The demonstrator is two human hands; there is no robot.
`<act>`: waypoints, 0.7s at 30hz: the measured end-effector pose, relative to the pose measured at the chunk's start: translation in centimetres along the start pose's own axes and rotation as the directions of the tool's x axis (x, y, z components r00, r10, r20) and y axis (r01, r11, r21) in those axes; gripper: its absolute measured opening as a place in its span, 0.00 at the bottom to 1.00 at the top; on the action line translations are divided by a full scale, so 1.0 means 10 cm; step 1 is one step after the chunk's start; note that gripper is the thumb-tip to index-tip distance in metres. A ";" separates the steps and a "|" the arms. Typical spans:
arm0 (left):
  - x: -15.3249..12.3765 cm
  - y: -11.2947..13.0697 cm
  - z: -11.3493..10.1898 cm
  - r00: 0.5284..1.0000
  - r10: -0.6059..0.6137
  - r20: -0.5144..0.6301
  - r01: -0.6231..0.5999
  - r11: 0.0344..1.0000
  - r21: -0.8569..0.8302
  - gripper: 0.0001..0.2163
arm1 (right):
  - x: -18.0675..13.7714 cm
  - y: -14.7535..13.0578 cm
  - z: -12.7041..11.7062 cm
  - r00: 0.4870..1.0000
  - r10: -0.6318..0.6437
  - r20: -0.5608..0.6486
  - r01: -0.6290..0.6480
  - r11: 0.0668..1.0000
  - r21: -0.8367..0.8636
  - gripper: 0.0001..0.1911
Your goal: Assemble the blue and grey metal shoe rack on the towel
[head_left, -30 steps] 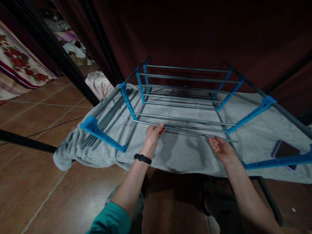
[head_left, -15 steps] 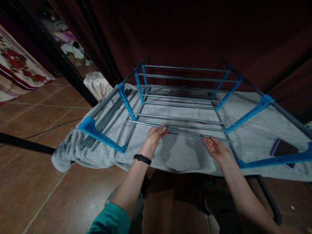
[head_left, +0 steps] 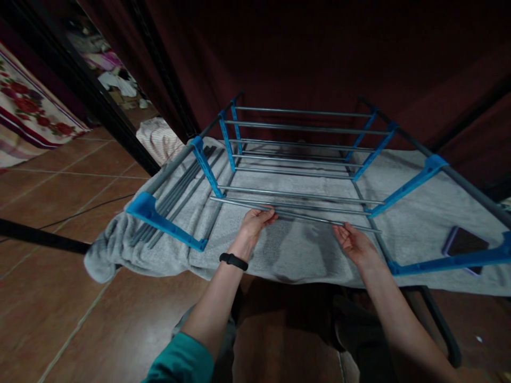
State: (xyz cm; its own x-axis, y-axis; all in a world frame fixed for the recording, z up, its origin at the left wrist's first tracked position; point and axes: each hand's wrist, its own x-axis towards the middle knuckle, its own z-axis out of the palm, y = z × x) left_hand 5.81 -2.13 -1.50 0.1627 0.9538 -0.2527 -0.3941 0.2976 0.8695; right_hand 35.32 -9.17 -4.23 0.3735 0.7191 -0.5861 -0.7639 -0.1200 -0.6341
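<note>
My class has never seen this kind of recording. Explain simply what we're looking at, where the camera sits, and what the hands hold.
There is no machine here, only a person's bare hands. Every picture comes from one camera worn on the head, looking forward and down. The left hand, with a black band on its wrist, and the right hand hold one thin metal rod. Around it stands a rack with blue brackets, joined by similar rods. Grey cloth lies underneath; loose rods lie at the left, and a dark, flat, purple-edged object at the right.
</note>
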 end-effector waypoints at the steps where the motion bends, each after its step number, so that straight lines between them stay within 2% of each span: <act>1: 0.00 0.00 0.00 1.000 -0.012 0.002 0.012 1.000 0.013 0.15 | 0.00 0.00 0.01 1.000 0.000 -0.002 0.000 1.000 -0.004 0.10; 6: -0.01 -0.03 -0.01 0.998 -0.055 -0.010 0.056 0.989 0.138 0.15 | 0.01 0.02 0.01 1.000 -0.001 0.010 0.001 1.000 -0.003 0.11; 10: 0.02 -0.09 -0.01 0.999 0.045 0.005 -0.044 0.952 0.302 0.11 | 0.04 0.03 -0.01 1.000 -0.028 0.003 0.028 0.999 0.035 0.11; 12: 0.03 -0.11 0.00 0.992 0.125 0.025 -0.123 0.892 0.435 0.08 | 0.05 0.04 -0.02 0.999 -0.040 -0.002 0.040 0.998 0.043 0.11; 14: 0.02 -0.12 0.01 0.976 0.206 0.074 -0.208 0.767 0.607 0.07 | 0.05 0.04 -0.03 0.999 -0.051 -0.011 0.052 0.998 0.046 0.11; 17: -0.03 -0.09 0.04 0.941 0.284 0.182 -0.307 0.498 0.811 0.07 | 0.05 0.05 -0.04 0.998 -0.057 -0.031 0.059 0.997 0.041 0.12; 21: -0.14 -0.06 0.07 0.871 0.346 0.348 -0.429 0.191 0.883 0.08 | 0.07 0.06 -0.05 0.997 -0.072 -0.021 0.072 0.997 0.030 0.12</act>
State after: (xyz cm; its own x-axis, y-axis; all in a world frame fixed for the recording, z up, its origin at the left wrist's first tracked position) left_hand 6.45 -3.64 -1.33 0.3201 0.9194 0.2286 0.6537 -0.3890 0.6491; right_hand 35.39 -9.12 -5.28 0.4385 0.7110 -0.5498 -0.7505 -0.0470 -0.6592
